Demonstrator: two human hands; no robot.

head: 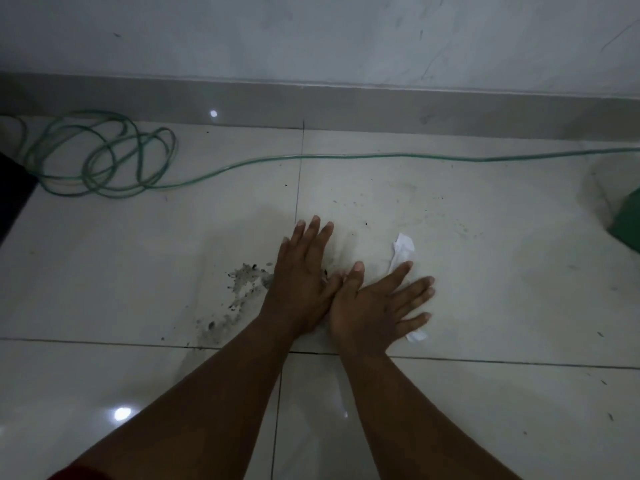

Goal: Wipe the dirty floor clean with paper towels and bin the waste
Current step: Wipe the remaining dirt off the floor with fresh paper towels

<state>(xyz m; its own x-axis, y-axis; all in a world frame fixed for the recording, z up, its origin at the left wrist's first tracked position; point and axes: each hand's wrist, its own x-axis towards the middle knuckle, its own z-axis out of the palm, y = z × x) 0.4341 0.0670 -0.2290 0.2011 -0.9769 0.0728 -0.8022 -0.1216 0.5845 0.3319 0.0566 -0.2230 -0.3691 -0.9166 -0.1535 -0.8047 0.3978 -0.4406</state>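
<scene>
Towel [403,249] is what I have under my right hand [372,306]: white paper lying flat on the floor [485,306], one corner poking out beyond my fingertips toward the wall [311,36] and another scrap showing just below my little finger. From the head camera, that hand lies spread, fingers straight and fanned to the right, pressing the paper down rather than gripping it. My left hand [304,271] sits flat just beside it, fingers straight and pointing at the wall, thumbs of both hands touching. Dirt [239,296], a grey speckled smear, lies just left of my left wrist and runs down to the tile joint. Finer dark specks scatter over the tile ahead of my right hand. A green hose [104,157] coils at the far left and stretches right along the skirting. Something green [628,223] sits at the right edge; I cannot tell what.
</scene>
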